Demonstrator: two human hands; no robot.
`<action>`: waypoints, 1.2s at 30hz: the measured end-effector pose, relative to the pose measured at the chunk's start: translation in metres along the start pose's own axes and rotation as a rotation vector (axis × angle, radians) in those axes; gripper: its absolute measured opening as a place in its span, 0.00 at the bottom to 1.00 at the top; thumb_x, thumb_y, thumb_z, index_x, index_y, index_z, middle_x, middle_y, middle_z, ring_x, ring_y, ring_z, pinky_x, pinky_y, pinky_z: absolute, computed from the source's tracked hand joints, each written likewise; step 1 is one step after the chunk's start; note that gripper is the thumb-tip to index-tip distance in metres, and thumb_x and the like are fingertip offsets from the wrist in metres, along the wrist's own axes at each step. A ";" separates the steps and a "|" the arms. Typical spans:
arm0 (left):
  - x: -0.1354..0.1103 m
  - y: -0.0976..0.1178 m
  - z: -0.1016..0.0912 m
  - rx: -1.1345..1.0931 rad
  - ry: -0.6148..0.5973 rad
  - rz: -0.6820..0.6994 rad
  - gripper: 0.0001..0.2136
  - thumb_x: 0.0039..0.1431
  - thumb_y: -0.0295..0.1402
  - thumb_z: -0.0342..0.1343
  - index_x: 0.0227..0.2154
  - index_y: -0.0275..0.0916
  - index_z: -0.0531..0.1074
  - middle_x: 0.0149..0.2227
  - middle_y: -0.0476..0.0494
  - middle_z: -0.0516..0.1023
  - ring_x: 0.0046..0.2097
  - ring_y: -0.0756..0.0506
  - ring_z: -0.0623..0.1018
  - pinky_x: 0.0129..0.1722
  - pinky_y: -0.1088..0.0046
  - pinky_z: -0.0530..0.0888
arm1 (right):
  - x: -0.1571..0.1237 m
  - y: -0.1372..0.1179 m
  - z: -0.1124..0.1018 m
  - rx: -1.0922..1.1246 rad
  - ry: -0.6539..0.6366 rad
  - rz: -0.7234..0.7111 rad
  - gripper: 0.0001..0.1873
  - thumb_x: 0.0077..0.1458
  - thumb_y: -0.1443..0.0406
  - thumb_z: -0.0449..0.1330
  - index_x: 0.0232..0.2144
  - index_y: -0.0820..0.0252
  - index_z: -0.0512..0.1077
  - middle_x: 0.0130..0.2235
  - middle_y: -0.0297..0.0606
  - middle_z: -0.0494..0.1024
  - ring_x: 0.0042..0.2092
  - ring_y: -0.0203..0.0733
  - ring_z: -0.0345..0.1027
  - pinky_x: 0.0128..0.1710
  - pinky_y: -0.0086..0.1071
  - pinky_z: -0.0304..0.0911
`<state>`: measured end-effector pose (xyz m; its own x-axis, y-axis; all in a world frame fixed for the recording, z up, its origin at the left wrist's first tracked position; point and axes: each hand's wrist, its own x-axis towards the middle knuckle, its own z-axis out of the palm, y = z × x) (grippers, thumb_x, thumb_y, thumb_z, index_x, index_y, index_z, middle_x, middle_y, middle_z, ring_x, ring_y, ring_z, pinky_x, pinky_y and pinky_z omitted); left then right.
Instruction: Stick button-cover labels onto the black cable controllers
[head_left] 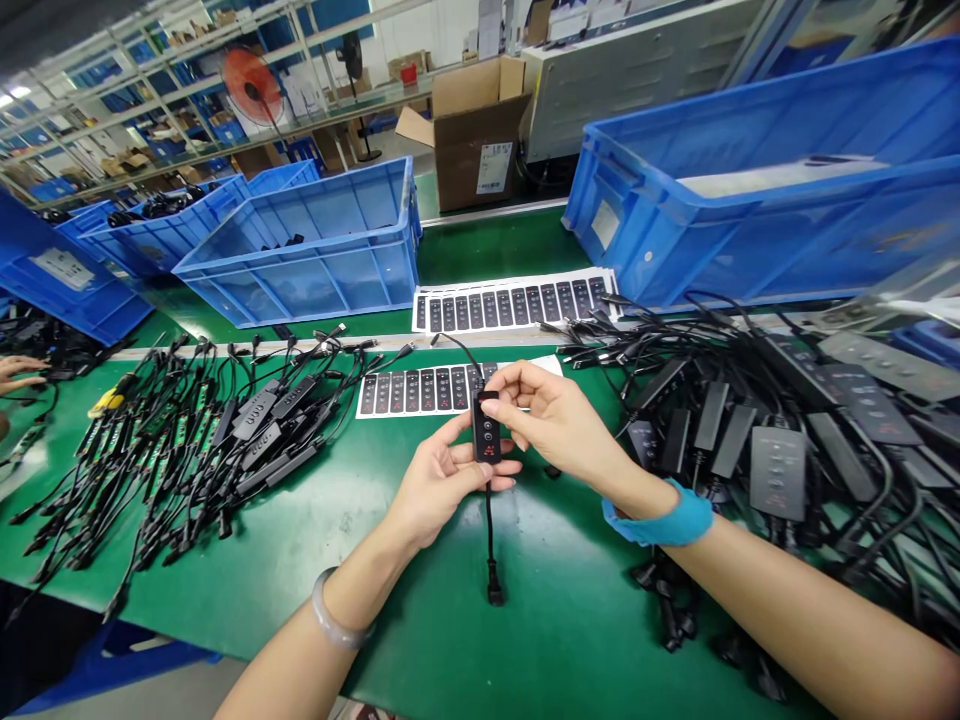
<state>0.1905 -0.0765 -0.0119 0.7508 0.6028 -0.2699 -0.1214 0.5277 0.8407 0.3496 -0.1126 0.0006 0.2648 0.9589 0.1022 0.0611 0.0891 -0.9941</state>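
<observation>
A small black inline cable controller (487, 430) with round button marks and red print on its face is held upright over the green table. My left hand (442, 475) grips its lower end between thumb and fingers. At its upper end, my right hand (544, 410) is closed, the thumb pressing on the face; whether a label edge lies under that thumb, I cannot tell. The controller's cable (490, 530) hangs down to a black plug (495, 585). Just behind my hands lies a sheet of black labels (420, 391), partly covered by them.
Cables with green circuit boards and black housings (195, 440) pile up on the left. Finished-looking controllers (778, 470) heap on the right. More label sheets (517, 305), blue bins (315, 270) and a cardboard box (476, 140) stand behind. Another person's hand (19, 373) shows far left.
</observation>
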 end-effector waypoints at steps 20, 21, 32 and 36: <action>0.001 0.001 0.003 0.036 0.017 0.011 0.31 0.48 0.30 0.67 0.56 0.35 0.64 0.42 0.35 0.80 0.41 0.39 0.81 0.42 0.64 0.76 | -0.001 0.003 0.001 0.003 0.033 -0.002 0.14 0.51 0.56 0.63 0.34 0.60 0.68 0.27 0.32 0.68 0.25 0.33 0.62 0.15 0.22 0.60; 0.001 0.001 0.003 0.037 0.018 0.011 0.31 0.49 0.31 0.67 0.56 0.35 0.64 0.42 0.35 0.80 0.41 0.39 0.81 0.42 0.64 0.76 | -0.001 0.003 0.001 0.000 0.040 -0.002 0.14 0.51 0.56 0.63 0.34 0.60 0.68 0.27 0.32 0.68 0.25 0.34 0.62 0.15 0.22 0.60; 0.001 -0.002 0.000 0.028 -0.001 0.023 0.30 0.48 0.30 0.68 0.55 0.36 0.66 0.41 0.35 0.80 0.42 0.37 0.81 0.43 0.62 0.75 | -0.003 0.003 0.003 -0.020 0.062 -0.002 0.14 0.51 0.56 0.63 0.35 0.59 0.69 0.28 0.34 0.68 0.28 0.36 0.63 0.16 0.23 0.63; 0.001 -0.002 0.002 0.044 0.005 0.031 0.29 0.50 0.32 0.66 0.55 0.36 0.65 0.41 0.36 0.80 0.41 0.39 0.81 0.41 0.64 0.76 | -0.003 0.004 0.003 -0.018 0.074 -0.002 0.13 0.51 0.57 0.64 0.35 0.59 0.70 0.27 0.33 0.68 0.28 0.36 0.62 0.16 0.23 0.63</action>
<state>0.1929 -0.0784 -0.0131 0.7437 0.6217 -0.2458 -0.1156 0.4817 0.8687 0.3459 -0.1148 -0.0037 0.3349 0.9361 0.1075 0.0789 0.0859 -0.9932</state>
